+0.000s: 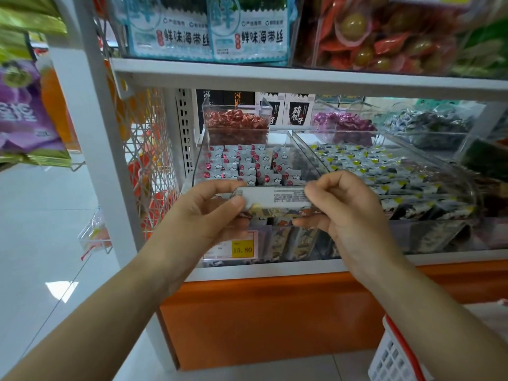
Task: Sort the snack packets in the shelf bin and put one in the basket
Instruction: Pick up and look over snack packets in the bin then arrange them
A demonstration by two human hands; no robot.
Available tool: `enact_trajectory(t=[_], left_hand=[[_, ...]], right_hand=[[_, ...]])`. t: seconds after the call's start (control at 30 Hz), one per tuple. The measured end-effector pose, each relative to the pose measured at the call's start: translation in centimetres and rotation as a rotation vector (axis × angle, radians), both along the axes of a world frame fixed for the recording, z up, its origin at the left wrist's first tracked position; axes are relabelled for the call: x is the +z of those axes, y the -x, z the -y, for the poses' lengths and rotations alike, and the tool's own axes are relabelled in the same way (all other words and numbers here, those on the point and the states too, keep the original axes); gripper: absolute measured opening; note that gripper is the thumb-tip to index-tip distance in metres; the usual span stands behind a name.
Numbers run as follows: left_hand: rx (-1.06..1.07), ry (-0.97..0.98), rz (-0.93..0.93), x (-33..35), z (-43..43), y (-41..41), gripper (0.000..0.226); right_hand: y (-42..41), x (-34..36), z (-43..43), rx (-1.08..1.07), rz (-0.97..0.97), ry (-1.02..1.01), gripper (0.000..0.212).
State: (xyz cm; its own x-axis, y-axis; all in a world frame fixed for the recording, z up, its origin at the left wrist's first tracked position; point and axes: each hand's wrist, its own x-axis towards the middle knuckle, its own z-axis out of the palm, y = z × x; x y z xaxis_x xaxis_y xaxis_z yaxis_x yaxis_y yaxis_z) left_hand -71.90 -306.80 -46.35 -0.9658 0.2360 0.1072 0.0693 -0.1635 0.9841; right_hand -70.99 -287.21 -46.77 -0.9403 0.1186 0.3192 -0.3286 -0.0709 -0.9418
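**While both hands pinch one packet, keep it level and clear of the bin**

While the packet [270,198] hangs over the front lip of the bin [286,138], it should be lifted straight up before it swings toward the basket [395,350], which sits low at five o'clock from the hands. My judgement: one hand should let go first so the other can carry.

Left hand [209,213] pinches the packet's left end, thumb on the near face and fingers curled behind. Right hand [343,207] pinches the right end between thumb and forefinger, other fingers loosely folded. More packets [247,166] stand in rows at twelve o'clock.
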Motion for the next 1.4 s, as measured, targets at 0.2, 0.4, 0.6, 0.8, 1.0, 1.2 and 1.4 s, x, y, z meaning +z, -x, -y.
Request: enact_trajectory(t=[0.2,0.4,0.6,0.8,1.0,1.2,1.4], left_hand=[[0.036,0.164,-0.123,0.1,0.1,0.0,0.044],[0.009,0.297,-0.235,0.5,0.0,-0.4,0.036],[0.036,0.421,-0.233,0.5,0.0,-0.3,0.031],[0.053,0.418,-0.185,0.8,0.1,-0.1,0.008],[0.047,0.455,-0.199,1.3,0.8,0.2,0.023],[0.047,0.450,-0.264,1.1,0.4,0.0,0.021],[0.038,0.571,-0.340,0.8,0.6,0.1,0.034]], right_hand=[[-0.1,-0.2,0.3,0.002,-0.004,-0.129,0.014],[0.0,0.1,0.4,-0.048,0.054,-0.068,0.026],[-0.1,0.0,0.6,-0.132,-0.013,-0.245,0.020],[-0.5,0.2,0.9,-0.110,-0.132,-0.414,0.016],[-0.5,0.2,0.9,-0.069,-0.150,-0.411,0.016],[-0.3,-0.2,1.2,-0.161,-0.124,-0.373,0.017],[-0.1,0.1,0.8,-0.048,0.142,-0.023,0.019]])
